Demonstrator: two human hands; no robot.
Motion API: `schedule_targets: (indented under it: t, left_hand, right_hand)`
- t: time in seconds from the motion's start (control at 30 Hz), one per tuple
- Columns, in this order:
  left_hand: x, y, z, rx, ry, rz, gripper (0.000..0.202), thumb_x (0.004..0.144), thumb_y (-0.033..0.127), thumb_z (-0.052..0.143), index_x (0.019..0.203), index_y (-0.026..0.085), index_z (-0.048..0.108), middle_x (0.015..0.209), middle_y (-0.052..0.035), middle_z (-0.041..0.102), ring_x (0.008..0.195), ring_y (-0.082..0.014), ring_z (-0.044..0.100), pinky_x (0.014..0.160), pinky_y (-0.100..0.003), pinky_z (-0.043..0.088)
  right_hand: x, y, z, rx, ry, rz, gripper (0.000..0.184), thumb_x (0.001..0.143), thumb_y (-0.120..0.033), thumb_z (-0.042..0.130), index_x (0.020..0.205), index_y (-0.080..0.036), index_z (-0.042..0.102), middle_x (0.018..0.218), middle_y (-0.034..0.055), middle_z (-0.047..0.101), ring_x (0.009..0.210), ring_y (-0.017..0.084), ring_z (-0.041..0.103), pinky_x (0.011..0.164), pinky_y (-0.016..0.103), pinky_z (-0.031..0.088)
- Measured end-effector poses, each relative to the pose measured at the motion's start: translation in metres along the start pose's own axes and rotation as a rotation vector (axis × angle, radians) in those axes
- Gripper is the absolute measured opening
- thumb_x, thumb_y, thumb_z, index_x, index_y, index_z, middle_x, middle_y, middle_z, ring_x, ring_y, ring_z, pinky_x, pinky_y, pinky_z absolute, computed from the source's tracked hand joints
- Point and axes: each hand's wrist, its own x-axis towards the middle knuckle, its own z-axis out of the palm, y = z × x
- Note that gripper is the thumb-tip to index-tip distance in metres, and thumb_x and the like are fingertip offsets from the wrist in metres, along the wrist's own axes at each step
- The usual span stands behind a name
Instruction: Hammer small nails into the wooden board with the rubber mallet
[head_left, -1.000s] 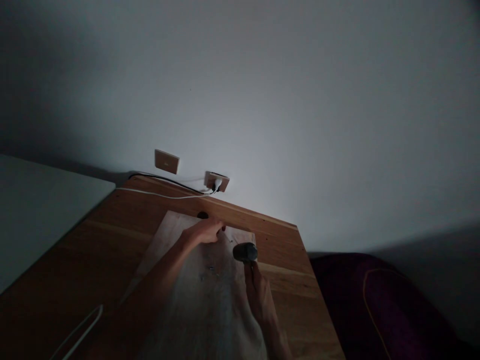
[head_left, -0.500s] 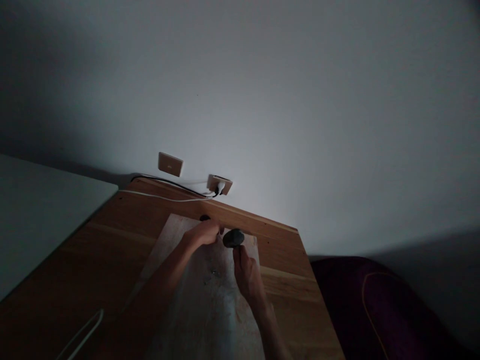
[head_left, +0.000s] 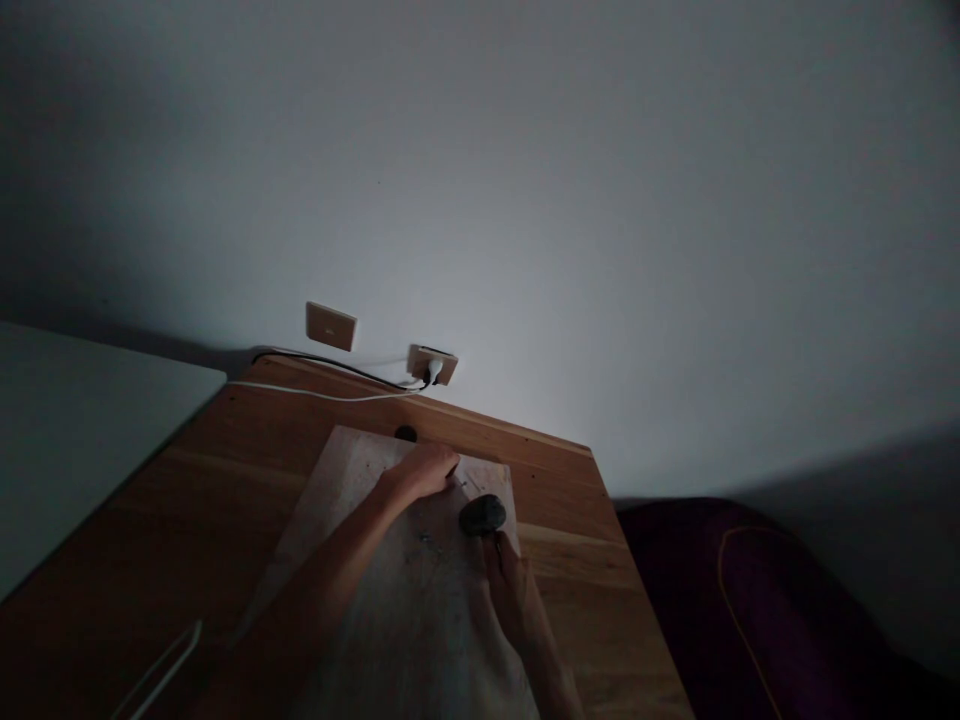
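Two bare hands work over the board, a flat, pale rectangular sheet with a scuffed, blotchy face. The board lies on the counter, whose brown wood shows long grain bands and a straight raised strip along the wall side.

Your right grip is clenched around the handle of the mallet. The mallet's head is dark, matte and stubby, with rounded ends; it is positioned above the right part of the board, near its far end. The handle is mostly covered by your fingers.

Your left grip is at the board's far edge, knuckles up and fingers curled inward. You cannot tell from this view whether the fingertips pinch anything. Thin, pale slivers show just beside them.

Small, shiny bits lie loosely grouped nearer the board's middle; their exact shape is too fine to read. A dark, round spot sits on the counter just beyond the board's far edge.
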Motion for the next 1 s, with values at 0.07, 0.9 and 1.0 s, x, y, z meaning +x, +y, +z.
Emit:
schedule_targets:
  t: [0.07, 0.9, 1.0]
  left_hand:
    - [0.001, 0.000, 0.001, 0.012, 0.010, 0.003, 0.007, 0.087, 0.018, 0.069, 0.092, 0.019, 0.073, 0.104, -0.0127, 0.079, 0.101, -0.0289, 0.074, 0.085, -0.033, 0.054]
    - [-0.036, -0.027, -0.052, -0.221, 0.195, -0.079, 0.039, 0.085, 0.013, 0.065, 0.123, 0.017, 0.063, 0.123, -0.0101, 0.072, 0.111, -0.0254, 0.068, 0.097, -0.032, 0.050]
    - [-0.048, -0.021, -0.055, -0.184, 0.151, -0.046, 0.028, 0.085, 0.010, 0.061, 0.112, 0.018, 0.066, 0.108, -0.0064, 0.075, 0.100, -0.0224, 0.070, 0.090, -0.030, 0.051]
  right_hand:
    - [-0.004, 0.001, 0.002, 0.039, -0.009, 0.014, 0.048, 0.107, -0.032, 0.028, 0.122, -0.019, 0.072, 0.115, 0.0198, 0.074, 0.072, 0.023, 0.068, 0.068, 0.031, 0.052]
    - [0.072, -0.039, -0.007, 0.250, -0.099, 0.043, 0.039, 0.110, -0.037, 0.033, 0.113, -0.017, 0.066, 0.069, 0.0079, 0.070, 0.059, 0.023, 0.068, 0.051, 0.027, 0.033]
    - [0.068, -0.034, -0.009, 0.285, -0.117, 0.024, 0.037, 0.109, -0.038, 0.035, 0.106, -0.019, 0.066, 0.072, 0.0089, 0.072, 0.062, 0.023, 0.070, 0.052, 0.027, 0.036]
